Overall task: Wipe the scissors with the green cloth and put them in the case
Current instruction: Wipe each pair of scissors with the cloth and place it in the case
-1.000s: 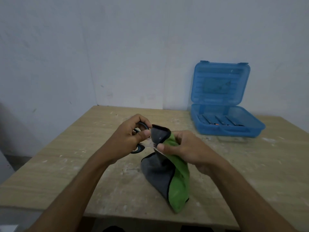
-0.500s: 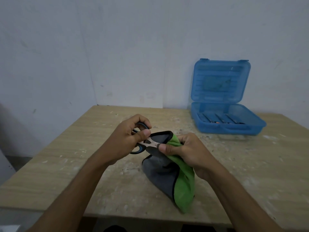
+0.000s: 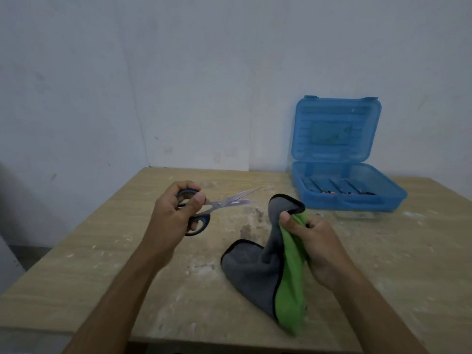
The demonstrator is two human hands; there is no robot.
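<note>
My left hand (image 3: 176, 215) grips the black-and-blue handles of the scissors (image 3: 229, 201), whose steel blades are slightly parted and point right, bare above the table. To the right, my right hand (image 3: 310, 241) clutches the green cloth (image 3: 291, 297), which has a grey side and black trim; its lower part drapes onto the table. Cloth and blades are apart. The blue plastic case (image 3: 352, 198) stands open at the back right, lid upright against the wall.
The wooden table (image 3: 107, 277) is dusty with pale smears. Several dark tools lie in the case's tray. A white wall runs behind the table. The table's left and front edges are close to my arms.
The cloth has come off the scissor blades: my right hand pulled it to the right, and my left hand drew the scissors left. The blades are now uncovered.
</note>
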